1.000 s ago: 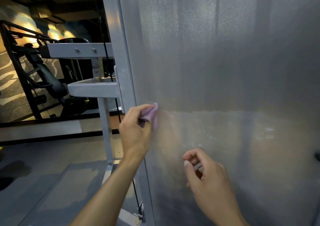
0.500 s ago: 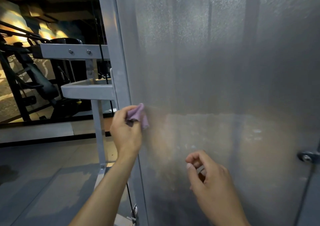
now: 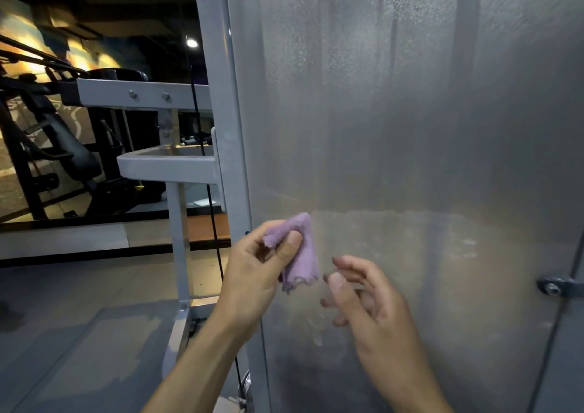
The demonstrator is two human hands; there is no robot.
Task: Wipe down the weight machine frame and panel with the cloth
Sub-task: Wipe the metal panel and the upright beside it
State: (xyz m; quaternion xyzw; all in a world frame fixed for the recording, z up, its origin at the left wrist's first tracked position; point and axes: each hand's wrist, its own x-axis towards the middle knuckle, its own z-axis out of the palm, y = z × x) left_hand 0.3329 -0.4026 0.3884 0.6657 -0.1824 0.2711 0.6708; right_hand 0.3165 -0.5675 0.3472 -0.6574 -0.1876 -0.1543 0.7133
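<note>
A person's left hand (image 3: pixel 252 273) pinches a small lilac cloth (image 3: pixel 298 251) between thumb and curled fingers, the cloth now lifted clear of the frosted panel (image 3: pixel 410 128) of a weight machine and hanging loose in front of its lower left edge, where a second ago it was pressed flat against the surface beside the pale upright of the frame (image 3: pixel 221 96). The right hand (image 3: pixel 373 311), which half a second earlier hung back with its fingers curled near the panel, has come up to meet the cloth; its fingers are now relaxed and spread, holding nothing, thumb tip just beside the cloth's dangling lower corner. The pause in wiping and the meeting of the two hands suggest the cloth is about to be refolded or passed across, not that the job is finished: a band of streaks and smudges shows across the lower panel, and the frame's crossbars (image 3: pixel 164 162) to the left look untouched. A bolted bracket (image 3: pixel 553 287) sits on the panel's right edge, and other gym machines (image 3: pixel 63 147) stand in the dim room beyond. Whether the cloth is damp cannot be told
</note>
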